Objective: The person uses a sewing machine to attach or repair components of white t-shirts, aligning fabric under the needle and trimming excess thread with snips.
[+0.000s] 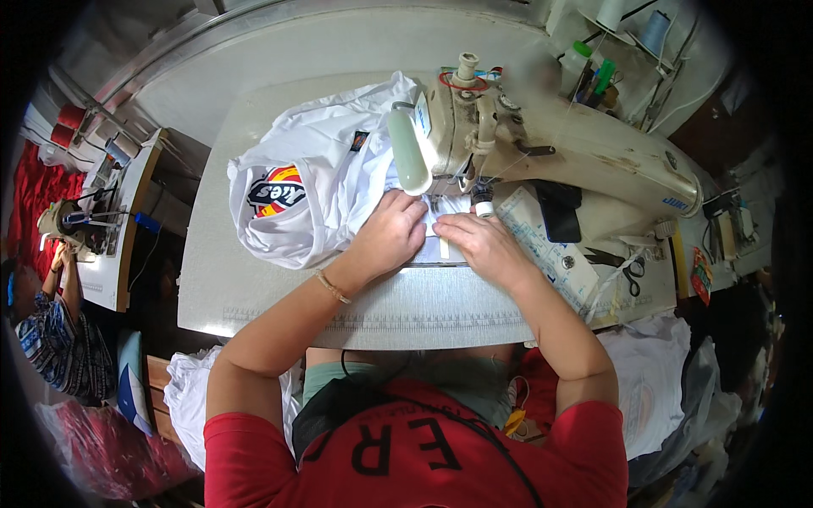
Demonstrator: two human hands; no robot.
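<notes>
A white T-shirt (326, 161) with a colourful printed badge lies bunched on the table, its edge running under the needle area of a cream sewing machine (576, 144). My left hand (391, 237) presses its bent fingers onto the cloth just left of the needle. Close on the other side, my right hand (483, 245) has its fingers together on the same cloth, in front of the presser foot. Both hands are closed on the fabric; the fingertips partly hide the seam. A pale green lamp (409, 152) lights the spot from above.
Right of my hand are a patterned strip (550, 250), a dark phone (559, 212) and black scissors (631, 271). Thread cones (655, 34) stand at the back right. White cloth (648, 381) hangs below the table. Another person (63, 330) sews at the far left.
</notes>
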